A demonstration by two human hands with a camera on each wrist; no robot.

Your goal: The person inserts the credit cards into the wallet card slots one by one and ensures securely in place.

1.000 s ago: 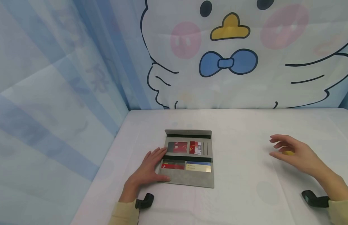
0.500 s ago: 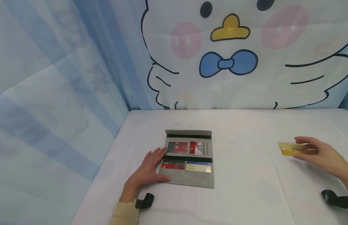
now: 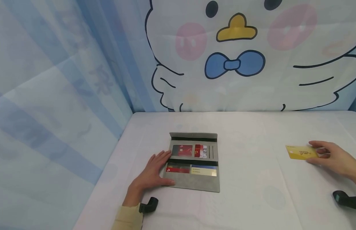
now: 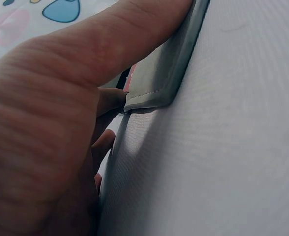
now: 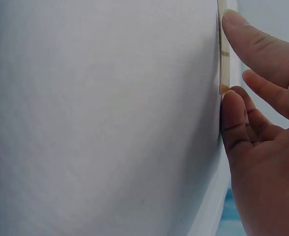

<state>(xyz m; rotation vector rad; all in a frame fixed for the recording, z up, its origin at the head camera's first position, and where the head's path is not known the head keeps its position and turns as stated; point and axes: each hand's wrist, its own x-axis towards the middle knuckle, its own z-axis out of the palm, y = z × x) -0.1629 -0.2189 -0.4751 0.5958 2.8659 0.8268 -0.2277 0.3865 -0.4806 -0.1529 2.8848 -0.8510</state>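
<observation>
A grey card wallet [image 3: 192, 184] lies unfolded on the table, several cards in its slots. My left hand [image 3: 150, 172] rests on its left edge, the thumb [image 4: 105, 42] along the lower corner in the left wrist view. At the right, a yellow card [image 3: 300, 152] lies flat or nearly so on the tablecloth. My right hand [image 3: 334, 159] holds its right end between the thumb at the near edge and the fingers at the far edge. In the right wrist view, the thumb [image 5: 255, 42] touches the card [image 5: 224, 69], seen edge-on, with other fingers curled beside its end.
White cloth covers the table [image 3: 246, 204]. A curtain [image 3: 238, 89] with a cartoon bird hangs behind it, and a blue and white curtain [image 3: 57, 127] hangs at the left. Black wrist cameras [image 3: 149, 205] sit on both wrists.
My right hand has moved to the right, uncovering most of the yellow card, then settled at its right end. The left hand and the wallet have stayed put.
</observation>
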